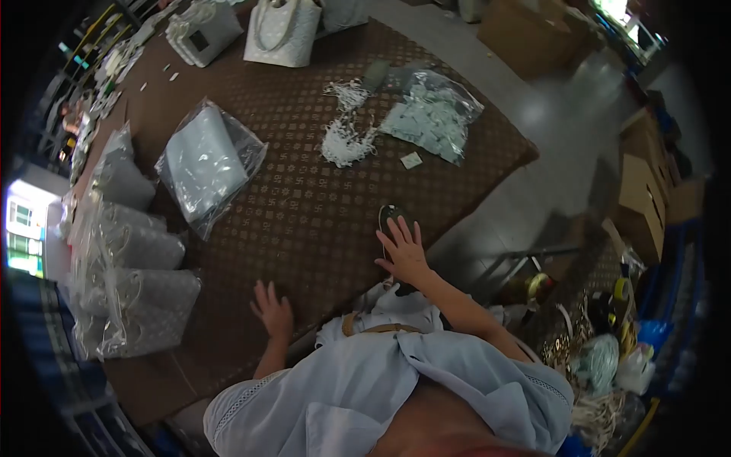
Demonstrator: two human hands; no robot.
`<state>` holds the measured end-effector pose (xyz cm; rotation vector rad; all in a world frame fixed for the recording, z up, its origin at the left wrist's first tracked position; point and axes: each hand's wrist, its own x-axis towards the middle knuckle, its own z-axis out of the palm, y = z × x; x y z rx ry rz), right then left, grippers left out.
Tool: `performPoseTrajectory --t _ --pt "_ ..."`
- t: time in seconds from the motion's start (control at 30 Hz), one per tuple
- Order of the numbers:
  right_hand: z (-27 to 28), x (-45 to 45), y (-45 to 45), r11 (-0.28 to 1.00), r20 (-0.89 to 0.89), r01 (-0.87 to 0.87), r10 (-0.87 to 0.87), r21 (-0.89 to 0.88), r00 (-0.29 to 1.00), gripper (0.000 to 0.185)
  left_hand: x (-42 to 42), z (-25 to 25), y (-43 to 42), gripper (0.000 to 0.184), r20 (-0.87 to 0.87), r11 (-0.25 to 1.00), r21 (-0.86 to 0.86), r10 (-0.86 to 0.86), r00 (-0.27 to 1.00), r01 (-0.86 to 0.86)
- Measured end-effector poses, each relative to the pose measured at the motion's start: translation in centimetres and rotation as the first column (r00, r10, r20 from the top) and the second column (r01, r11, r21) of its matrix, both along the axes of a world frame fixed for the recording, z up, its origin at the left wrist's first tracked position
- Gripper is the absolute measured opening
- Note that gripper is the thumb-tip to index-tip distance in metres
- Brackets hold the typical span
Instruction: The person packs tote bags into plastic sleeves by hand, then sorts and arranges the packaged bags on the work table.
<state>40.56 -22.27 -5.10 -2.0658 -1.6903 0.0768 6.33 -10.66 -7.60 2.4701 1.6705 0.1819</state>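
My left hand lies with spread fingers on the brown patterned tablecloth, near its front edge, holding nothing. Farther right, my right hand is also open, its fingers over a dark rounded object with a thin pale cord looping beside it. What that object is I cannot make out, since the hand partly covers it. Ahead of the hands are a heap of white strings, a clear bag of small pale green pieces and a small pale card. A plastic-wrapped flat pale item lies to the left.
Plastic-wrapped pale handbags stand in rows along the table's left side. A white handbag and another pale bag stand at the far end. Cardboard boxes and a crowded side table with coils are at right.
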Motion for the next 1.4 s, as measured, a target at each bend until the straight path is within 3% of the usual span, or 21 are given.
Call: performPoseTrajectory --t 0.07,0.1,0.13,0.2,0.27,0.33,0.37,0.4,0.43,0.47,0.53,0.63,0.73,0.83,0.9,0.97,1.1,1.17,1.27,1.33,1.4 --pt "-0.7 3.0 0.9 0.992 0.069 -0.122 0.120 0.021 0.990 0.045 7.1 0.7 0.1 0.050 0.146 0.995 -0.018 -0.097 0.984 0.101" --pt "-0.9 5.0 1.4 0.983 0.067 -0.180 0.178 0.024 0.982 0.045 10.1 0.5 0.1 0.050 0.228 0.990 0.005 -0.136 0.964 0.138" --pt "-1.0 7.5 2.1 0.986 0.145 -0.161 0.152 0.052 0.978 0.038 12.6 0.3 0.1 0.050 0.311 0.984 0.043 -0.180 0.933 0.176" --pt "-1.2 12.6 4.0 0.980 0.231 -0.173 0.146 0.101 0.962 0.031 16.6 0.4 -0.3 0.049 0.342 0.995 0.022 -0.103 0.934 0.102" --pt "-1.1 17.4 5.4 0.986 0.110 -0.121 0.109 0.111 0.988 0.020 19.7 0.4 0.0 0.048 0.379 0.998 -0.004 -0.060 0.923 0.066" --pt "2.0 20.0 8.1 0.963 0.086 -0.143 0.127 0.229 0.988 0.014 21.3 0.7 1.2 0.046 0.343 0.996 -0.015 0.092 0.935 -0.092" --pt "2.9 21.1 9.5 0.948 -0.018 -0.206 0.217 0.243 0.976 0.013 21.7 0.9 2.2 0.046 0.346 0.994 -0.001 0.102 0.933 -0.108" --pt "3.8 22.3 10.8 0.929 -0.121 -0.265 0.303 0.259 0.945 0.012 22.2 0.8 3.2 0.046 0.358 0.969 -0.053 0.243 0.902 -0.240" --pt "4.6 23.4 12.4 0.924 -0.122 -0.272 0.313 0.270 0.942 0.012 22.6 0.6 4.1 0.045 0.361 0.926 -0.106 0.374 0.854 -0.361" --pt "5.4 24.5 14.5 0.904 -0.103 -0.306 0.349 0.298 0.932 0.011 23.2 0.4 4.7 0.045 0.359 0.926 -0.093 0.374 0.855 -0.366" --pt "5.4 25.9 18.2 0.879 -0.092 -0.335 0.385 0.339 0.918 0.009 23.7 0.0 5.7 0.045 0.100 0.888 -0.060 0.460 0.882 -0.456" --pt "4.2 27.0 22.4 0.897 -0.169 -0.335 0.392 0.288 0.904 0.009 23.8 0.4 5.8 0.046 0.058 0.878 -0.076 0.477 0.877 -0.472" --pt "4.3 24.0 22.9 0.869 -0.243 -0.352 0.446 0.347 0.861 0.010 24.0 1.0 5.8 0.046 0.052 0.865 -0.098 0.499 0.865 -0.493" --pt "4.4 20.1 19.9 0.840 -0.391 -0.415 0.533 0.349 0.750 0.010 24.0 1.0 5.8 0.046 0.054 0.866 -0.090 0.498 0.866 -0.492" --pt "4.4 18.6 16.6 0.804 -0.337 -0.484 0.588 0.346 0.736 0.011 23.9 0.9 5.7 0.046 0.057 0.868 -0.081 0.494 0.868 -0.489" --pt "4.1 18.5 13.6 0.809 -0.406 -0.509 0.587 0.293 0.701 0.013 23.6 0.5 5.6 0.046 0.070 0.878 -0.075 0.477 0.876 -0.472" --pt "5.8 22.2 8.6 0.908 -0.511 -0.362 0.417 0.209 0.752 0.013 23.8 -0.1 5.9 0.044 0.065 0.884 -0.017 0.467 0.882 -0.467" --pt "6.2 25.6 6.6 0.973 -0.545 -0.219 0.225 0.077 0.808 0.014 23.4 0.0 5.7 0.043 0.048 0.888 0.013 0.459 0.887 -0.460" --pt "7.6 31.6 5.0 0.986 -0.531 -0.109 0.158 0.123 0.833 0.015 24.0 -0.1 6.1 0.043 0.024 0.880 0.037 0.474 0.880 -0.474" --pt "8.8 35.9 3.7 0.973 -0.648 0.104 0.057 0.208 0.760 0.015 25.3 0.6 6.7 0.044 -0.063 0.780 -0.058 0.620 0.782 -0.623" --pt "9.0 40.8 1.2 0.964 -0.638 0.153 0.022 0.217 0.770 0.015 27.0 1.7 7.5 0.045 -0.021 0.683 -0.151 0.720 0.694 -0.714"
